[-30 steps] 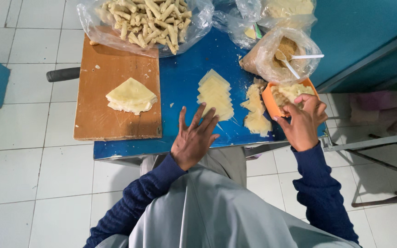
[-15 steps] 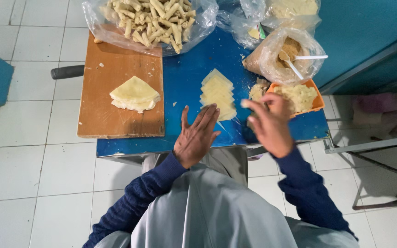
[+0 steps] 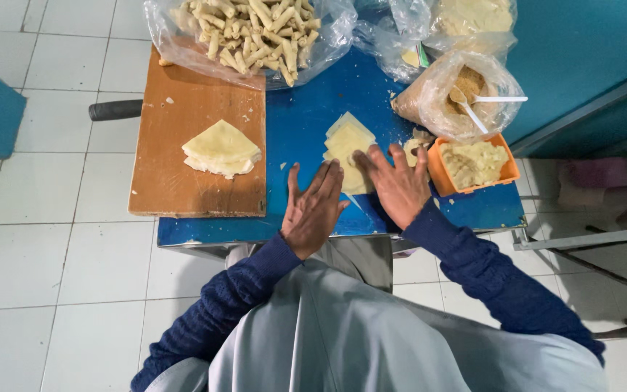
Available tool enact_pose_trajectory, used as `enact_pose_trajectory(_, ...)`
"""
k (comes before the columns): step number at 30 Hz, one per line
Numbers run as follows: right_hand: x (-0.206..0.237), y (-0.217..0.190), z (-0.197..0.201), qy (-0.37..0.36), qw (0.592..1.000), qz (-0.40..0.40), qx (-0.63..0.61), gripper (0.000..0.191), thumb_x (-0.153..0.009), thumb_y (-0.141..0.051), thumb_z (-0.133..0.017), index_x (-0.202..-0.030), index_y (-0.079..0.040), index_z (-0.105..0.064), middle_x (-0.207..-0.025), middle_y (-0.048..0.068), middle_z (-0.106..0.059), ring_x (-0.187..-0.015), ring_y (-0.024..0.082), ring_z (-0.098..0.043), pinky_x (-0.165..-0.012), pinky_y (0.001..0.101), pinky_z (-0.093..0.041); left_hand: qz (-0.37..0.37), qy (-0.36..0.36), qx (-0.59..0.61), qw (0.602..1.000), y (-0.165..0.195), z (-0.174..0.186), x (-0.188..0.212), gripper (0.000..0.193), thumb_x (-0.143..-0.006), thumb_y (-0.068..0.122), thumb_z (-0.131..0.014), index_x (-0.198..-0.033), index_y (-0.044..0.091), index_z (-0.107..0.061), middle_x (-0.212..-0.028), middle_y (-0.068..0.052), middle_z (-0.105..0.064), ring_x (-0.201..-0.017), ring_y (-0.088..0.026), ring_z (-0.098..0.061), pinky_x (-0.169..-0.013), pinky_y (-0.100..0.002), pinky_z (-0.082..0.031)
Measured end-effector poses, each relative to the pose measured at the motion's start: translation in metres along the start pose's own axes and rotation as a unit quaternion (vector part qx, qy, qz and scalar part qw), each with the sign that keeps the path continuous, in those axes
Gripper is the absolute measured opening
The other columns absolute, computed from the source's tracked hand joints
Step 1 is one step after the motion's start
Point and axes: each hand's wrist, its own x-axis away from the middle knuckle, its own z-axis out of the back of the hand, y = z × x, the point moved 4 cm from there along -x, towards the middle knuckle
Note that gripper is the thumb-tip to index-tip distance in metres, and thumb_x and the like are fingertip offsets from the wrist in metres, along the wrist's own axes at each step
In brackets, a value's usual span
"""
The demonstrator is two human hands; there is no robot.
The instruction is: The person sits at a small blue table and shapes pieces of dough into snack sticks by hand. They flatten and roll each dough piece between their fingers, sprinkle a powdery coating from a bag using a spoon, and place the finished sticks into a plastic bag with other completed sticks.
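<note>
A: State hand positions.

B: Left hand [image 3: 313, 210] and right hand [image 3: 398, 190] lie flat, grip open, holding nothing; fingertips press the pale triangular dough sheet [image 3: 348, 149] on the blue tabletop [image 3: 299, 123].

A: Advised technique?

B: Judgement: apply even, light pressure to avoid tearing. Beyond, right: orange tub of filling [image 3: 473, 164]. Far edge: clear bag of rolled pastry sticks [image 3: 248, 29].

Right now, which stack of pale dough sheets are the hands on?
The stack on the blue table, under both hands: the left hand and right hand press it. The folded stack on the wooden board lies untouched.
</note>
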Motion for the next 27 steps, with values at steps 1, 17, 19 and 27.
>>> enact_pose_trajectory(1, 0.000, 0.002, 0.000, -0.012, 1.000, 0.003, 0.025, 0.041, -0.101, -0.019, -0.055, -0.141, -0.025, -0.061, -0.142, -0.005, -0.048, -0.131, 0.023, -0.044, -0.108, 0.0590, -0.030, 0.001, 0.000, 0.002, 1.000, -0.001, 0.000, -0.001, 0.055, -0.095, 0.033, -0.064, -0.139, 0.000, -0.053, -0.147, -0.014, -0.050, -0.141, -0.023, -0.044, -0.117, -0.066, -0.022)
enact_pose_trajectory(17, -0.004, 0.004, -0.006, -0.064, 0.996, -0.005, -0.058, 0.067, -0.100, -0.011, -0.050, -0.157, -0.045, -0.044, -0.129, 0.001, -0.048, -0.116, 0.027, -0.048, -0.106, 0.0675, -0.028, -0.022, -0.008, 0.070, 0.997, -0.015, 0.003, -0.019, 0.037, -0.097, 0.034, -0.064, -0.118, 0.004, -0.059, -0.157, -0.018, -0.041, -0.146, -0.028, -0.039, -0.107, -0.067, -0.027)
enact_pose_trajectory(19, -0.008, 0.006, -0.006, -0.066, 0.996, -0.013, -0.059, 0.067, -0.101, -0.010, -0.049, -0.158, -0.046, -0.044, -0.126, 0.001, -0.049, -0.114, 0.026, -0.048, -0.107, 0.0678, -0.027, -0.030, -0.012, 0.054, 0.998, -0.015, 0.002, -0.020, 0.042, -0.096, 0.038, -0.065, -0.120, 0.004, -0.058, -0.154, -0.021, -0.041, -0.146, -0.030, -0.038, -0.107, -0.069, -0.026)
enact_pose_trajectory(27, -0.019, 0.010, -0.007, -0.013, 1.000, -0.021, 0.002, 0.054, -0.099, -0.012, -0.054, -0.149, -0.033, -0.055, -0.121, 0.001, -0.051, -0.116, 0.025, -0.048, -0.104, 0.0640, -0.030, -0.045, -0.017, 0.037, 0.998, -0.016, 0.001, -0.019, 0.042, -0.095, 0.043, -0.066, -0.113, 0.006, -0.058, -0.152, -0.022, -0.043, -0.146, -0.030, -0.038, -0.110, -0.077, -0.019)
